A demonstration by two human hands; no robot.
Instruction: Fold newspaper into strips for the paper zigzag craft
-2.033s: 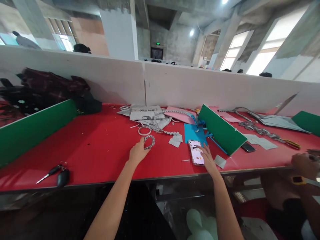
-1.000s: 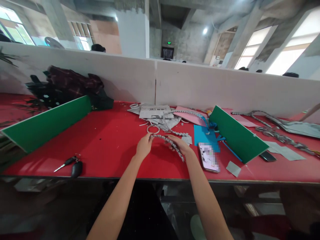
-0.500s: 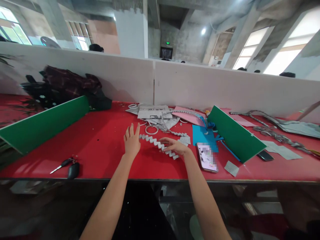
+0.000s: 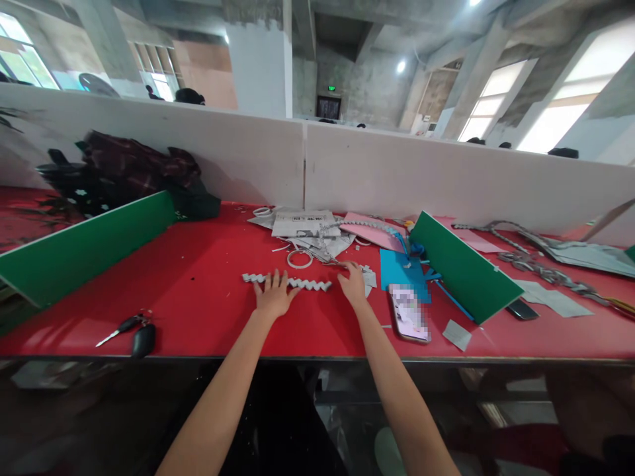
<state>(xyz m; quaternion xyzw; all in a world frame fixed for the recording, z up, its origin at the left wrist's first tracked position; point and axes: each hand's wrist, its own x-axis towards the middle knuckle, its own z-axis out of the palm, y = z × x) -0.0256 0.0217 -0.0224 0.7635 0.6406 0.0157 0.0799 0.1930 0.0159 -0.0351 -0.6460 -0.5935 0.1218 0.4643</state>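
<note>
A zigzag strip of folded paper (image 4: 310, 285) lies across the red table in front of me. My left hand (image 4: 272, 295) rests over its middle, fingers spread and flat, with the strip showing on both sides. To the right, my right hand (image 4: 352, 284) has left that strip. Its fingers are bent over the near end of a second, thinner grey paper chain (image 4: 325, 246); the hand covers part of this chain. Small folded paper pieces (image 4: 368, 276) lie just right of the right hand. A white ring, perhaps a tape roll (image 4: 299, 258), sits beyond the strip.
Newspaper sheets (image 4: 305, 223) and pink paper (image 4: 374, 231) lie by the white partition (image 4: 446, 178). Green boards (image 4: 461, 271) stand on both sides. A phone (image 4: 409, 314) lies on blue paper's (image 4: 391, 264) near side. Keys (image 4: 124, 325) are at the front left.
The zigzag strip has gone from held at a slant to lying level, farther left. My left hand has come down flat on it. My right hand has let it go and reached to the second chain.
</note>
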